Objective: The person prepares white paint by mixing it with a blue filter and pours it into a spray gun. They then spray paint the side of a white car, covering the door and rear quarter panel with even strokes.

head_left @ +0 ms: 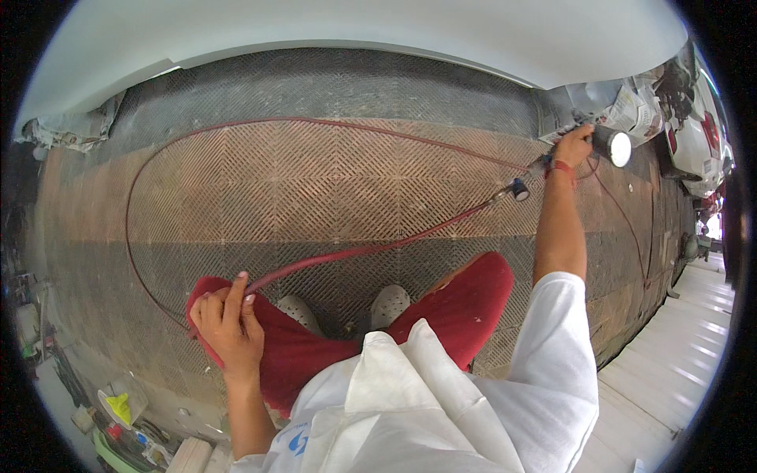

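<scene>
My left hand (229,323) rests by my left knee, its fingers curled over a red air hose (355,250). From there one stretch of the hose runs up to the right, to a metal fitting with a small dark round gauge (520,190). Another stretch loops wide over the floor and back toward the right. My right arm reaches out, and my right hand (574,145) is closed round what looks like a spray gun; its handle is mostly hidden. Beside the fingers shows its dark round cup (605,144), with a bright white round end.
A white car body panel (355,27) curves across the far side. Newspaper (635,106) covers parts at right, and crumpled covering (75,130) hangs at left. Underfoot are ribbed black and tan floor tiles (315,173). A tub with a yellow cloth (118,407) stands lower left. White slats (670,339) lie lower right.
</scene>
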Tool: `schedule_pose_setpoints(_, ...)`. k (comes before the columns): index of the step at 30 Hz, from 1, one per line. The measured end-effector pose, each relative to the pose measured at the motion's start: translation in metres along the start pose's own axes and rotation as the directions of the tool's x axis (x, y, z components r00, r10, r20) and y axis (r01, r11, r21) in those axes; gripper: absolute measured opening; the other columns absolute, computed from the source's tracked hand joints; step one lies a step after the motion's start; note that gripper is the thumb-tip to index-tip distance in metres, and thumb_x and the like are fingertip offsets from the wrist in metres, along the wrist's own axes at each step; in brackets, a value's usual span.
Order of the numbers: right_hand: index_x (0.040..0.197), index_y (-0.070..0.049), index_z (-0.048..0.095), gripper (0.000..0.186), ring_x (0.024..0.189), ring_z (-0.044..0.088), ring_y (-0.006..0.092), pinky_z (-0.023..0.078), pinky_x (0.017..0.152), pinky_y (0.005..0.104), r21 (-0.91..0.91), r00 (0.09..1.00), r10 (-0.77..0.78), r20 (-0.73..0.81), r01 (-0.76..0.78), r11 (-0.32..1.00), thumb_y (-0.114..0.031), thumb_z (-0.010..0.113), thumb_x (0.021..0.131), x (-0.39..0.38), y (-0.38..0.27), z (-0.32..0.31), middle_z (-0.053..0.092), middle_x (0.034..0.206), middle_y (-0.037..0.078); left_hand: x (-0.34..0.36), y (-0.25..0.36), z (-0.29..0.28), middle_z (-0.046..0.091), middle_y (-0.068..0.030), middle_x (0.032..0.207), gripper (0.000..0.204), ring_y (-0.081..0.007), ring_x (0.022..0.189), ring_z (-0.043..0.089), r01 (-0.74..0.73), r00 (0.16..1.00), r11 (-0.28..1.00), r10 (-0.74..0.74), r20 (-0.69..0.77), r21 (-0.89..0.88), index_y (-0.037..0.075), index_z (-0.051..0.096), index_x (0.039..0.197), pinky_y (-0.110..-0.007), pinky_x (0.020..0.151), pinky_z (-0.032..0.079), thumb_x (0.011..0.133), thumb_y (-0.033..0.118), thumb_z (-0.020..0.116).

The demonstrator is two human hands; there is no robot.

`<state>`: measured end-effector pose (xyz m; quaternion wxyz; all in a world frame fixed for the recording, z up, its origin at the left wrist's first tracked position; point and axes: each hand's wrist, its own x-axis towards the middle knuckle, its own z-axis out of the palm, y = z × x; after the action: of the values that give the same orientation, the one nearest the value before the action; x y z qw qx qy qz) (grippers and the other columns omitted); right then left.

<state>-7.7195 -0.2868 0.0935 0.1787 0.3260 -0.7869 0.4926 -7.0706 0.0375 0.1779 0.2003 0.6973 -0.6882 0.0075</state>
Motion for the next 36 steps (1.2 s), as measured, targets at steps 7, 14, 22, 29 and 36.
schedule_pose_setpoints(7, 0.112, 0.014, 0.068, 0.064, 0.081, 0.07, 0.0455, 0.053, 0.075, 0.053, 0.323, 0.936, -0.094, 0.34, -0.022, 0.946, -0.047, 0.049, 0.111, -0.19, -0.123, 0.004, 0.071, 0.085, 0.032, -0.01, -0.049, 0.01, 0.066, -0.0068, 0.104, 0.029, -0.0266, 0.099, 0.059, 0.104, 0.979, 0.994, -0.097, -0.181, 0.024, 0.01, 0.073, 0.129, -0.046, 0.106, 0.037, 0.105, 0.021, 0.062)
schedule_pose_setpoints(14, 0.108, 0.01, 0.068, 0.059, 0.066, 0.065, 0.0247, 0.05, 0.062, 0.0432, 0.516, 0.78, -0.212, 0.589, -0.161, 0.842, -0.047, 0.052, 0.11, -0.348, -0.286, 0.006, 0.063, 0.07, 0.014, -0.027, -0.104, 0.008, 0.069, -0.0099, 0.113, 0.03, -0.0293, 0.105, 0.059, 0.208, 0.91, 0.973, -0.231, -0.344, -0.101, 0.006, 0.069, 0.129, -0.051, 0.114, 0.032, 0.11, 0.025, 0.056)
schedule_pose_setpoints(22, 0.129, 0.01, 0.068, 0.057, 0.074, 0.069, 0.03, 0.054, 0.073, 0.0459, 0.661, 0.632, -0.422, 0.65, -0.197, 0.724, -0.042, 0.058, 0.107, -0.473, -0.432, 0.033, 0.071, 0.079, 0.019, -0.055, -0.153, -0.005, 0.069, -0.0049, 0.109, 0.03, -0.0248, 0.104, 0.061, 0.296, 0.865, 0.947, -0.322, -0.385, -0.127, 0.009, 0.069, 0.13, -0.053, 0.116, 0.029, 0.11, 0.026, 0.054)
schedule_pose_setpoints(29, 0.131, 0.01, 0.067, 0.062, 0.074, 0.074, 0.0323, 0.057, 0.073, 0.0437, 0.779, 0.597, -0.573, 0.562, -0.15, 0.609, -0.045, 0.059, 0.106, -0.548, -0.509, 0.065, 0.073, 0.079, 0.022, -0.066, -0.17, -0.009, 0.069, -0.0049, 0.11, 0.027, -0.0235, 0.105, 0.062, 0.352, 0.846, 0.93, -0.366, -0.387, -0.109, 0.009, 0.069, 0.129, -0.052, 0.117, 0.028, 0.108, 0.022, 0.056)
schedule_pose_setpoints(36, 0.12, 0.006, 0.072, 0.052, 0.07, 0.071, 0.0257, 0.054, 0.068, 0.0417, 0.678, 0.552, -0.535, 0.64, -0.078, 0.731, -0.043, 0.056, 0.109, -0.511, -0.46, 0.079, 0.072, 0.077, 0.017, -0.055, -0.167, -0.006, 0.071, -0.0079, 0.115, 0.03, -0.0301, 0.111, 0.059, 0.355, 0.866, 0.925, -0.381, -0.325, -0.138, 0.006, 0.07, 0.128, -0.05, 0.116, 0.031, 0.111, 0.026, 0.054)
